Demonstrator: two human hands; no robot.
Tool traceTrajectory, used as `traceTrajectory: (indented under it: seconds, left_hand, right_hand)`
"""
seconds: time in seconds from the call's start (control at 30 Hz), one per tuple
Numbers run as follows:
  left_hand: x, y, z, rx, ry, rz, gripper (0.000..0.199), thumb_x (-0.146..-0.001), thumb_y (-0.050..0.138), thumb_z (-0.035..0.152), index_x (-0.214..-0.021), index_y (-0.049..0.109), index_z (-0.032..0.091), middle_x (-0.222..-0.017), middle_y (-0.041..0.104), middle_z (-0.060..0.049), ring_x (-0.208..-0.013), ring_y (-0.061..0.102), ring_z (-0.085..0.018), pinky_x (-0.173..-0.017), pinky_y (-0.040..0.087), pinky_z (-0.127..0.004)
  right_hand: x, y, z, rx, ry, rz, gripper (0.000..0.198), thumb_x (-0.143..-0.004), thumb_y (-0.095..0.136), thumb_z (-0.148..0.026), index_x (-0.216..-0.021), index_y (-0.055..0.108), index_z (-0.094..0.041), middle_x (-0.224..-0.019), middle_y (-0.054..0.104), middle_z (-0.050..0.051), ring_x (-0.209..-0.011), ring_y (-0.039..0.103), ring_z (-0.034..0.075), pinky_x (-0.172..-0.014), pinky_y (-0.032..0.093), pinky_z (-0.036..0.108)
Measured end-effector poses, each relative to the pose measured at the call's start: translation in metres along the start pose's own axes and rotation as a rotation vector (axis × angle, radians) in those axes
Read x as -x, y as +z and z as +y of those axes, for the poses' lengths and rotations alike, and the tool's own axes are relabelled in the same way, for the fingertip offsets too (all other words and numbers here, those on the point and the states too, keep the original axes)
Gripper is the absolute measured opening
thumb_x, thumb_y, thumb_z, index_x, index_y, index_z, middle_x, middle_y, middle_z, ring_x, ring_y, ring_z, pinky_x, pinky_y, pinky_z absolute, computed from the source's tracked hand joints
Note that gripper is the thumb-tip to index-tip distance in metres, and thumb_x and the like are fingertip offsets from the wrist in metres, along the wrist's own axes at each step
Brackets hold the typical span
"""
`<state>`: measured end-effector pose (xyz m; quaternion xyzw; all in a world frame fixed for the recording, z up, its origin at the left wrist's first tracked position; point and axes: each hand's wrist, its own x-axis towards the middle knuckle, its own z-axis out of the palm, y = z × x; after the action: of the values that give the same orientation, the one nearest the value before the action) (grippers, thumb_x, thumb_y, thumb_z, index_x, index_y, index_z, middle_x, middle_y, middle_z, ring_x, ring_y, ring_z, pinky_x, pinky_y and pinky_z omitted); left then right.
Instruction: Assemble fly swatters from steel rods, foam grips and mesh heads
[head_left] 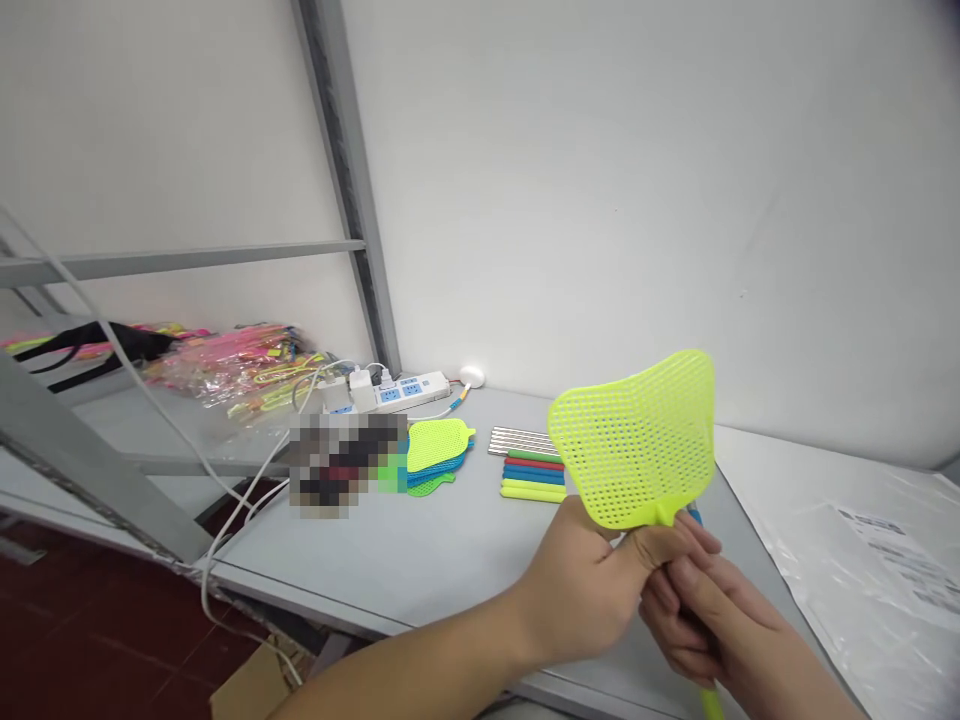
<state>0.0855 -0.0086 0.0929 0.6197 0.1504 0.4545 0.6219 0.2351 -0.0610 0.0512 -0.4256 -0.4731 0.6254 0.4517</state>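
1. While the left hand [589,590] pinches its neck narrowly, the yellow-green fly-swatter head [637,440] stands just above that grip, broad mesh upward, long axis leaning slightly left at the top.
2. Just below and touching the left, the right hand [724,625] curls tightly, apparently around the yellow-green handle [711,703], mostly hidden by its fingers.
3. So the left is nearer the head; the handle's visible part emerges beneath the right hand's grip.

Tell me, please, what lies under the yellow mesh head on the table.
Under the yellow mesh head, blue mesh and green mesh stick out; the parts it covers are hidden.
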Motion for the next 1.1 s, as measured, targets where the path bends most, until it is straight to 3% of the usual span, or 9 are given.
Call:
traceTrajectory:
  seconds: [0.17,0.23,0.43,0.53,0.63,0.77,0.9,1.0,1.1]
  left_hand:
    - [0.003,0.012,0.007,-0.023,0.177,0.211,0.029,-0.094,0.055,0.041,-0.079,0.072,0.022,-0.089,0.070,-0.008,-0.090,0.065,-0.023,-0.087,0.050,-0.036]
    - [0.010,0.005,0.003,-0.040,0.205,0.339,0.030,-0.095,0.053,0.041,-0.079,0.069,0.022,-0.087,0.068,-0.007,-0.088,0.064,-0.022,-0.089,0.049,-0.037]
    - [0.038,-0.031,-0.020,0.044,0.276,0.673,0.029,-0.096,0.051,0.042,-0.079,0.063,0.021,-0.086,0.060,-0.003,-0.078,0.059,-0.017,-0.088,0.049,-0.037]
    - [0.053,-0.040,-0.032,0.140,0.290,0.788,0.029,-0.095,0.053,0.042,-0.078,0.062,0.020,-0.087,0.056,-0.002,-0.076,0.057,-0.014,-0.084,0.050,-0.034]
    - [0.063,-0.043,-0.038,0.209,0.273,0.882,0.029,-0.095,0.055,0.042,-0.077,0.062,0.020,-0.086,0.053,-0.002,-0.079,0.055,-0.014,-0.082,0.050,-0.031]
    - [0.066,-0.047,-0.032,0.226,0.304,0.924,0.027,-0.094,0.056,0.040,-0.079,0.066,0.021,-0.090,0.054,-0.002,-0.084,0.055,-0.014,-0.086,0.048,-0.030]
    - [0.067,-0.053,-0.025,0.136,0.305,0.878,0.026,-0.094,0.057,0.041,-0.083,0.069,0.021,-0.093,0.059,-0.003,-0.091,0.056,-0.016,-0.088,0.048,-0.031]
    - [0.070,-0.052,-0.027,0.095,0.282,0.834,0.025,-0.095,0.056,0.042,-0.085,0.069,0.023,-0.094,0.062,-0.003,-0.092,0.058,-0.017,-0.089,0.048,-0.031]
    - [0.071,-0.046,-0.032,0.094,0.162,0.760,0.023,-0.095,0.056,0.040,-0.087,0.069,0.022,-0.092,0.065,-0.004,-0.090,0.061,-0.017,-0.089,0.048,-0.032]
  right_hand:
    - [0.014,-0.006,-0.012,0.429,-0.140,0.189,0.036,-0.090,0.053,-0.057,-0.078,0.053,-0.023,-0.067,0.052,0.002,-0.058,0.050,0.016,-0.046,0.040,0.025]
    - [0.015,-0.003,-0.015,0.670,-0.193,0.168,0.035,-0.094,0.045,-0.054,-0.077,0.052,-0.024,-0.069,0.057,0.003,-0.063,0.055,0.018,-0.052,0.044,0.027]
    - [0.000,0.009,-0.015,1.302,-0.343,0.033,0.032,-0.102,0.032,-0.041,-0.078,0.046,-0.026,-0.062,0.057,-0.003,-0.053,0.057,0.016,-0.051,0.034,0.027]
    - [-0.005,0.006,-0.007,1.478,-0.481,0.027,0.027,-0.102,0.038,-0.041,-0.081,0.048,-0.027,-0.061,0.058,-0.004,-0.049,0.058,0.016,-0.047,0.027,0.028]
    - [-0.004,-0.003,-0.002,1.569,-0.586,-0.005,0.021,-0.100,0.043,-0.040,-0.086,0.052,-0.027,-0.063,0.059,-0.004,-0.051,0.061,0.017,-0.049,0.028,0.030]
    - [0.005,-0.020,-0.003,1.634,-0.656,0.015,0.022,-0.098,0.048,-0.044,-0.086,0.054,-0.026,-0.065,0.062,-0.002,-0.053,0.061,0.018,-0.051,0.032,0.031]
    - [0.013,-0.029,-0.007,1.644,-0.687,0.060,0.023,-0.096,0.050,-0.046,-0.086,0.054,-0.026,-0.066,0.063,-0.001,-0.053,0.060,0.017,-0.052,0.035,0.031]
    - [0.013,-0.026,-0.009,1.609,-0.692,0.059,0.019,-0.097,0.050,-0.044,-0.092,0.057,-0.026,-0.072,0.067,-0.001,-0.057,0.063,0.017,-0.054,0.038,0.030]
    - [0.010,-0.016,-0.012,1.573,-0.712,0.106,0.019,-0.097,0.050,-0.042,-0.101,0.060,-0.026,-0.079,0.070,0.000,-0.060,0.064,0.016,-0.056,0.038,0.031]
